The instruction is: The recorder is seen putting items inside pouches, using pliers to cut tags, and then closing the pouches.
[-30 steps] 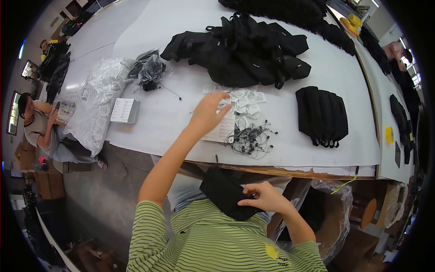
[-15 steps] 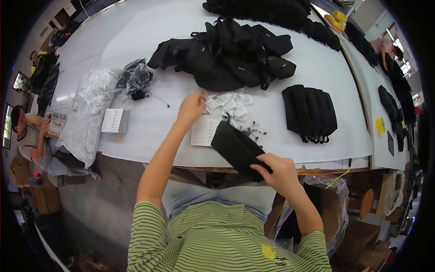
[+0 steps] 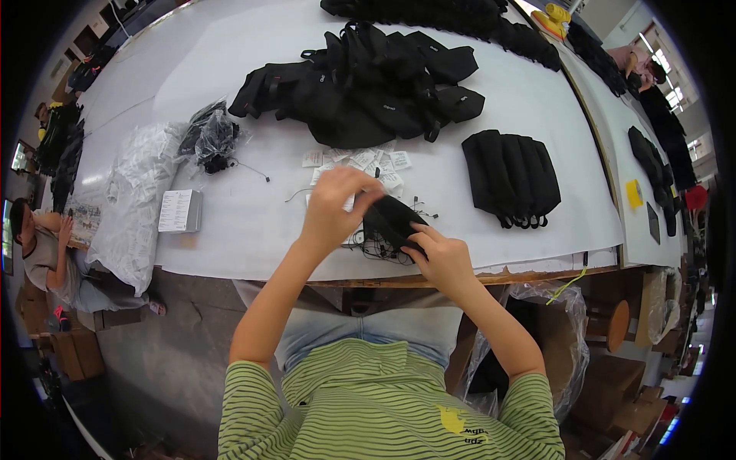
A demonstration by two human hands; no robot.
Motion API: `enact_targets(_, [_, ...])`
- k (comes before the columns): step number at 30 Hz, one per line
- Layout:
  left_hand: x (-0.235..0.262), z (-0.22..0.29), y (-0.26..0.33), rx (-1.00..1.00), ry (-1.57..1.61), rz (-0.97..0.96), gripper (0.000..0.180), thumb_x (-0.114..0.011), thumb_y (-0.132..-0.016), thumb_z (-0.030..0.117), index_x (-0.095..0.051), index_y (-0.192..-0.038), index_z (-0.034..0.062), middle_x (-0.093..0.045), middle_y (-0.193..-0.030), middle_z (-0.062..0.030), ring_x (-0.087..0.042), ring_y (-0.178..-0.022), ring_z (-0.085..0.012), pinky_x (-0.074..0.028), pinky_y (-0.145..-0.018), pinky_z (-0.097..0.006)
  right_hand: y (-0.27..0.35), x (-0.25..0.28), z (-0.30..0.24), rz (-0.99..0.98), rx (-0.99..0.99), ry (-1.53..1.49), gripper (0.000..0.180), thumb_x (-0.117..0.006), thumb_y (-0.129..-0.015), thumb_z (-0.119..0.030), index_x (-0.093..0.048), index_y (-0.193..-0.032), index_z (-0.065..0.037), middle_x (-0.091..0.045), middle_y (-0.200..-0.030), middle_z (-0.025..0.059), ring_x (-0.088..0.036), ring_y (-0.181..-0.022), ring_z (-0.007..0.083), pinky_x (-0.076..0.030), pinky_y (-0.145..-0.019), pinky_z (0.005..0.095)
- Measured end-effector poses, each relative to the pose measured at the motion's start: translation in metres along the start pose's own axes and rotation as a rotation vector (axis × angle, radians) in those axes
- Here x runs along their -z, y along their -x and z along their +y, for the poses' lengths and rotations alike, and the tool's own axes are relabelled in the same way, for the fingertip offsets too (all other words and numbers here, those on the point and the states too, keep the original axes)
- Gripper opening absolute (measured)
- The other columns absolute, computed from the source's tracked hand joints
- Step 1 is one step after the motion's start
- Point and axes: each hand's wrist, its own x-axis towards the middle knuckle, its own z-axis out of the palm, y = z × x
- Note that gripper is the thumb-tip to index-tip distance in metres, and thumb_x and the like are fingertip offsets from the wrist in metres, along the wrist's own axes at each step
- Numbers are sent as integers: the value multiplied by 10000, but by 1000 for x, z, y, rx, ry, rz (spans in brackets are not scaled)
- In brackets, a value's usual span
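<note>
The small black pouch (image 3: 391, 222) lay near the front edge of the white table (image 3: 253, 222), held between both hands: the right hand (image 3: 443, 261) gripped its near right end, while the left hand (image 3: 337, 205) pinched its upper left edge, fingers curled over it. Its long axis seemed to run from upper left to lower right, though the hands covered much of it. White tags (image 3: 360, 162) and dark cords (image 3: 376, 247) crowded just beside it, the stack of black pouches (image 3: 510, 178) sat well apart to the right, and bare tabletop lay open to the left.
</note>
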Motion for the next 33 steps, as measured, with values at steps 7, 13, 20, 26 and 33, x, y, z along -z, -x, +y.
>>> enact_targets(7, [-6,15,20,157,-84,-16,446,-724,-800,240,-559,-1179,73,-449,-1312,-125,-418,-1227,-310,-340,-1000,-402,-2,7,-4,142,-55,16,179,-731,-771,-157,-647,-846,-17,-682,-1023,119,-642,-609,263,-500,-538,313])
enact_targets(13, [-30,50,59,914,1086,194,718,-737,-832,182,-270,-1357,33,-444,-1260,-156,-481,-1151,-185,-408,-975,-341,-15,25,-34,332,39,-85,154,-742,-746,-117,-640,-828,-35,-671,-897,77,-594,-535,237,-459,-496,307])
enact_targets(20, [-29,60,55,1035,1523,272,450,-735,-813,122,-506,-1180,-2,-606,-1082,-85,-591,-1013,-173,-476,-879,-302,-17,24,-57,364,31,-125,179,-759,-746,-118,-638,-849,-38,-648,-731,77,-569,-510,221,-430,-471,303])
enact_targets(26, [-25,68,54,1066,1487,426,401,-719,-811,100,-533,-1158,28,-620,-1076,-82,-619,-966,-179,-503,-859,-317,1,12,-62,548,-219,-368,122,-698,-825,-83,-607,-889,-34,-680,-780,61,-463,-427,104,-352,-424,239])
enact_targets(33, [-22,67,55,1055,1541,368,412,-708,-795,57,-538,-1171,40,-630,-1045,-77,-632,-932,-188,-522,-837,-322,9,2,-36,537,-793,-1303,193,-438,-988,-225,-503,-916,-59,-626,-799,107,-390,-513,66,-372,-528,214])
